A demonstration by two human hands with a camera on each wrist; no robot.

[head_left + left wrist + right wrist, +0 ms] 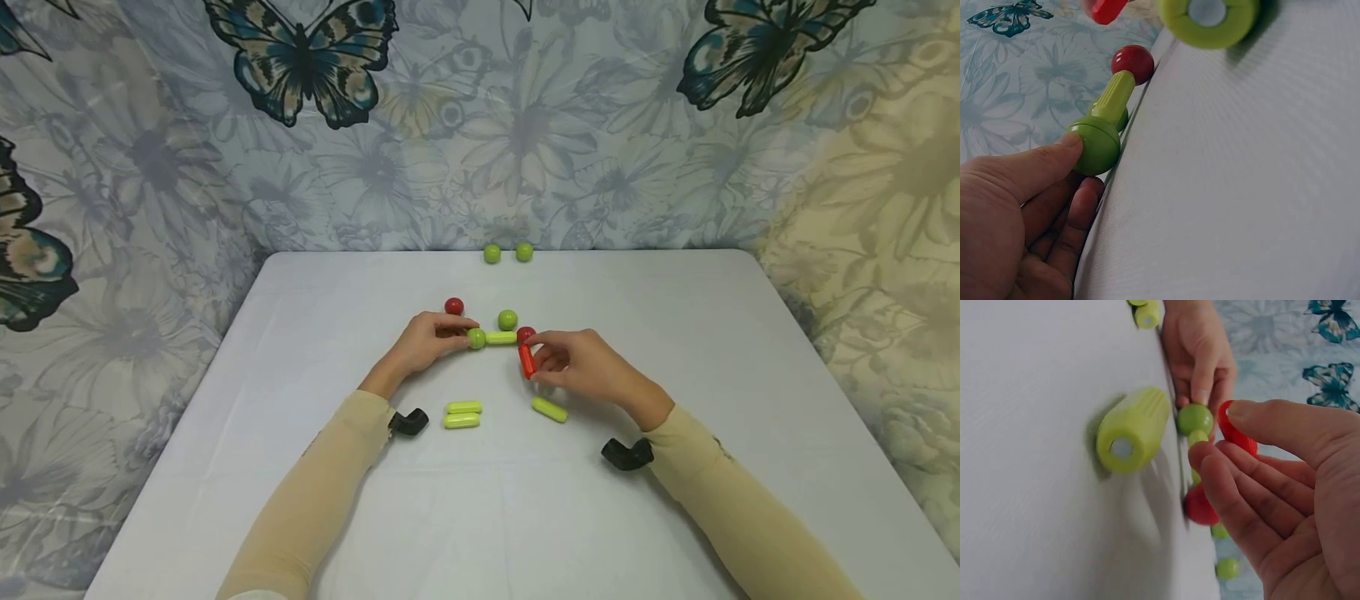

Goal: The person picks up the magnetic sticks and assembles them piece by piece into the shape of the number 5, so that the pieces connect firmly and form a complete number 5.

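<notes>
In the head view my left hand [427, 340] pinches a green ball [477, 338] between thumb and fingers. A yellow-green rod [501, 337] runs from that ball to a red ball [526, 333]. My right hand [585, 362] holds a short red rod [527, 362] with thumb and fingertips, its upper end close under the red ball; whether they touch, I cannot tell. The left wrist view shows my thumb on the green ball [1095, 147], with the red ball [1133, 64] at the rod's far end. In the right wrist view, fingers partly hide the red rod [1239, 436].
Behind the joined pieces lie another green ball [507, 319] and a red ball [453, 306]. Two more green balls [492, 253] sit at the table's back edge. Nearer me are two parallel yellow-green rods [462, 422] and a single one [550, 409]. Butterfly-patterned cloth [480, 150] hangs behind.
</notes>
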